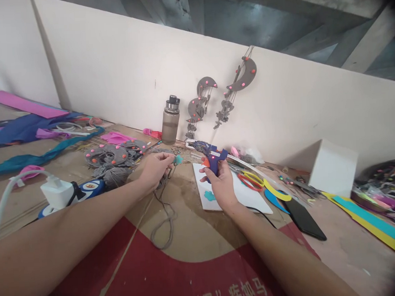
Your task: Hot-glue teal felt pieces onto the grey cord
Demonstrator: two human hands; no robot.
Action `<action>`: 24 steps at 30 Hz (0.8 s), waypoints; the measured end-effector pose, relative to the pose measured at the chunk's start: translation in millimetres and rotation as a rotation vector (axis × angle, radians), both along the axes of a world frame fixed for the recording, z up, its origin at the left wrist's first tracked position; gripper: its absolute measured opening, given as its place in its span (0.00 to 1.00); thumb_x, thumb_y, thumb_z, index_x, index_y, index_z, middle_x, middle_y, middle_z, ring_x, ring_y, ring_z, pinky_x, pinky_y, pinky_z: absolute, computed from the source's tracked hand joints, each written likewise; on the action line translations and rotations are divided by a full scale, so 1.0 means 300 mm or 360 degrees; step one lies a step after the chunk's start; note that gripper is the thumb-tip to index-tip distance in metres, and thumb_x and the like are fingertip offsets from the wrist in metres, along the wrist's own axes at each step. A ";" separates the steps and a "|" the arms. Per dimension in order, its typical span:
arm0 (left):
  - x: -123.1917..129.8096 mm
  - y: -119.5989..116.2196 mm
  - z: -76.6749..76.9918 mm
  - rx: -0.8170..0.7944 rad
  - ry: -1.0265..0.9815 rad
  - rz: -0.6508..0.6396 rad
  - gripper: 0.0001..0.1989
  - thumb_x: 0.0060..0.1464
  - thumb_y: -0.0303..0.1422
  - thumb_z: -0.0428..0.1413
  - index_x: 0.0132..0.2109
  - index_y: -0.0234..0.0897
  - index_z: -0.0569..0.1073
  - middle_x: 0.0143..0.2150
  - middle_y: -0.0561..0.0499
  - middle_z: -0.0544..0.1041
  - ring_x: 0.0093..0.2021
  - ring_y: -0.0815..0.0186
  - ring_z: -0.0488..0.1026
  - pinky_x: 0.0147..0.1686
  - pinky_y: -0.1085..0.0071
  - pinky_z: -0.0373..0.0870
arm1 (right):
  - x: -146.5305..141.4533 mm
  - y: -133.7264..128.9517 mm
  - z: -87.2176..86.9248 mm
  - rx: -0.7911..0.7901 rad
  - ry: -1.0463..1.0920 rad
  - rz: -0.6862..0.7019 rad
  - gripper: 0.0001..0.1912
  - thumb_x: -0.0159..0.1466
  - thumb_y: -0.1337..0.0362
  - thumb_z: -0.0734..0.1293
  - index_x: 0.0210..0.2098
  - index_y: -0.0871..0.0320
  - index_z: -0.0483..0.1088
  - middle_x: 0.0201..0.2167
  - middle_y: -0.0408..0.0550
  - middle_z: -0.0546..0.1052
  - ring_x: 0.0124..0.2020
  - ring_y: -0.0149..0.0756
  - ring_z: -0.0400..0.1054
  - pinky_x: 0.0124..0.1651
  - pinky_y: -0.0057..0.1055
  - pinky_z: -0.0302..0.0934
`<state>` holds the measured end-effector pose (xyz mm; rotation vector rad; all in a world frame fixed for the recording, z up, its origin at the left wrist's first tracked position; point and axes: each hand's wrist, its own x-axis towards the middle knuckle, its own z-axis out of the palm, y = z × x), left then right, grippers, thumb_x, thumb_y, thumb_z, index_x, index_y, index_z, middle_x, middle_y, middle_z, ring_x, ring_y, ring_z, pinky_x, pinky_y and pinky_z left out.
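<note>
In the head view my right hand (pixel 222 184) is wrapped round the handle of a blue hot glue gun (pixel 214 157), whose nozzle points left and whose small red light glows. A white glue stick (pixel 239 160) runs out of its back. My left hand (pixel 157 168) pinches a small teal piece (pixel 178 159) just left of the nozzle, apart from it. Grey yarn (pixel 170 220) hangs below that hand and loops on the cardboard. Beneath the glue gun lies a white board (pixel 244 196) with a teal flower-shaped cutout (pixel 209 195) on it.
A water bottle (pixel 170 123) stands against the white wall panel. Grey crescent ornaments with pink dots (pixel 243 77) hang there. To the left are a grey dotted ring (pixel 108 156) and a power strip with a white plug (pixel 57 190). Scissors (pixel 252 180) and a black phone (pixel 303 219) lie right.
</note>
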<state>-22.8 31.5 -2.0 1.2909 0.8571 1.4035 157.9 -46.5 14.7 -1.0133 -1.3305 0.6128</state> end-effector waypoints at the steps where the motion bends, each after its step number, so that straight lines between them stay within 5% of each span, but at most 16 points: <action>1: 0.000 -0.003 0.002 -0.0003 -0.0016 -0.0008 0.13 0.44 0.39 0.60 0.31 0.33 0.73 0.21 0.54 0.67 0.18 0.76 0.59 0.16 0.78 0.52 | 0.000 -0.004 0.000 0.0004 -0.0037 -0.0009 0.17 0.58 0.63 0.61 0.47 0.54 0.57 0.44 0.47 0.70 0.34 0.30 0.69 0.26 0.26 0.66; 13: 0.002 -0.002 0.007 -0.0076 -0.0140 0.0021 0.13 0.42 0.39 0.61 0.31 0.32 0.72 0.23 0.53 0.67 0.20 0.75 0.61 0.16 0.79 0.52 | -0.019 -0.060 -0.027 -0.0009 -0.0720 -0.0249 0.18 0.60 0.66 0.60 0.50 0.55 0.59 0.33 0.45 0.74 0.28 0.34 0.68 0.38 0.34 0.61; 24: 0.012 -0.006 0.015 -0.0043 -0.0267 -0.0058 0.12 0.41 0.36 0.61 0.29 0.31 0.72 0.25 0.51 0.72 0.23 0.73 0.67 0.23 0.76 0.64 | -0.013 -0.050 -0.042 0.0014 -0.0961 -0.0415 0.19 0.61 0.63 0.59 0.52 0.58 0.57 0.43 0.55 0.73 0.42 0.43 0.67 0.44 0.39 0.60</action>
